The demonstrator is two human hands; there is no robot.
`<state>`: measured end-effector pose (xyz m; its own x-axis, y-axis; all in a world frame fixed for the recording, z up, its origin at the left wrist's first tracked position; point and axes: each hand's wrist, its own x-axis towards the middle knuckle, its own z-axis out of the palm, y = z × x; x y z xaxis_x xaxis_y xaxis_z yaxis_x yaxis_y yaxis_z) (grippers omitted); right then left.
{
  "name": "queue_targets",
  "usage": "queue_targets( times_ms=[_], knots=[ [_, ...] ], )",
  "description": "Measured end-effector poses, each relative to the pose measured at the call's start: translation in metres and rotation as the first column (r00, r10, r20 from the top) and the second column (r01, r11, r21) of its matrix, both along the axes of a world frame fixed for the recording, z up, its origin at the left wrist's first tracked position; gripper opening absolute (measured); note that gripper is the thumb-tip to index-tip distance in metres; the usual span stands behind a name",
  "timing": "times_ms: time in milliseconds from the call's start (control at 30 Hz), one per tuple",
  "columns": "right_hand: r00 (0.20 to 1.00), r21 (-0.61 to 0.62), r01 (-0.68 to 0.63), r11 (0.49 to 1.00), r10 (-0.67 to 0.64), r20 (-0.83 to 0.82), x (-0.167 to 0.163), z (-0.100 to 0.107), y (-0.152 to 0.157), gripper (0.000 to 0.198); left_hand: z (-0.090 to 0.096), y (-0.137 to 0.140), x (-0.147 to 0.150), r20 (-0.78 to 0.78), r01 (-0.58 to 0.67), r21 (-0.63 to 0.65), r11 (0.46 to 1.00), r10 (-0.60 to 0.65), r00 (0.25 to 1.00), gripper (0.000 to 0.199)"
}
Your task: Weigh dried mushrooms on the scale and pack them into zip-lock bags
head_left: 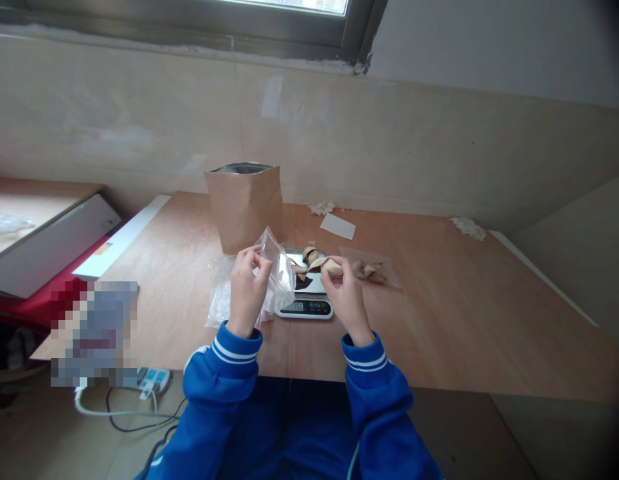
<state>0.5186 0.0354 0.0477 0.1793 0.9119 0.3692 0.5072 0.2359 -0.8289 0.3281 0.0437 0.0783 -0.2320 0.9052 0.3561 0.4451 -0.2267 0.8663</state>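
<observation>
Fingertips of the left hand (246,287) pinch the upper edge of a small clear plastic zip bag (276,267), thumb against the forefingers, so the bag is held upright with its mouth tilted toward the right. The right hand (345,297) is closed at the fingertips on a pale tan, curved dried slice (329,265), held just beside the bag's mouth and above the scale. Whether the slice already touches the bag cannot be told.

Below and between the two hands sits a small silver digital kitchen scale (309,297) with a dark display strip at its front; a few more tan dried pieces (309,254) lie on its platform. Under the left hand a heap of further clear plastic bags (220,297) rests on the light brown wooden table (439,320). To the right of the scale lies a flat clear bag already holding tan pieces (372,270).

Behind the hands an open brown kraft paper pouch with a silver lining (244,207) stands upright. A white paper slip (338,226) lies farther back near the wall. Both forearms wear blue sleeves with white-striped cuffs (364,363). Left of the table a white power strip (154,380) lies on the floor.
</observation>
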Motion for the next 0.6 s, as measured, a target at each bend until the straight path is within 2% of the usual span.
queue_targets(
  times_ms=[67,133,200,300,400,500,600],
  knots=[
    [0.985,0.006,-0.080,0.997,0.080,-0.151,-0.010,0.017,0.000,0.032,-0.003,0.000,0.001,-0.007,0.006,-0.009,1.000,-0.006,1.000,0.019],
    [0.968,0.012,-0.147,0.989,0.147,-0.202,-0.021,0.035,0.000,0.037,-0.004,0.000,0.003,-0.013,0.014,-0.013,1.000,-0.015,1.000,0.018],
    [0.972,-0.011,-0.193,0.981,0.189,-0.142,-0.030,0.052,-0.001,0.036,-0.004,-0.001,0.003,-0.011,0.024,-0.010,1.000,-0.025,1.000,0.017],
    [0.968,-0.066,-0.245,0.967,0.248,0.039,-0.036,0.071,-0.001,0.031,-0.002,-0.002,0.001,0.017,0.031,-0.011,0.999,-0.031,0.999,0.018],
    [0.957,-0.064,-0.267,0.961,0.273,0.097,-0.036,0.073,0.001,0.027,-0.004,-0.002,-0.002,0.103,0.033,-0.067,0.997,-0.026,0.994,0.024],
    [0.937,-0.079,-0.336,0.939,0.342,0.079,-0.036,0.062,0.004,0.023,-0.010,-0.002,-0.004,0.231,0.067,-0.130,0.989,-0.036,0.972,0.030],
    [0.922,-0.064,-0.380,0.923,0.383,0.053,-0.038,0.051,0.005,0.023,-0.017,-0.001,-0.004,0.282,0.071,-0.150,0.986,-0.026,0.959,0.034]
  ],
)
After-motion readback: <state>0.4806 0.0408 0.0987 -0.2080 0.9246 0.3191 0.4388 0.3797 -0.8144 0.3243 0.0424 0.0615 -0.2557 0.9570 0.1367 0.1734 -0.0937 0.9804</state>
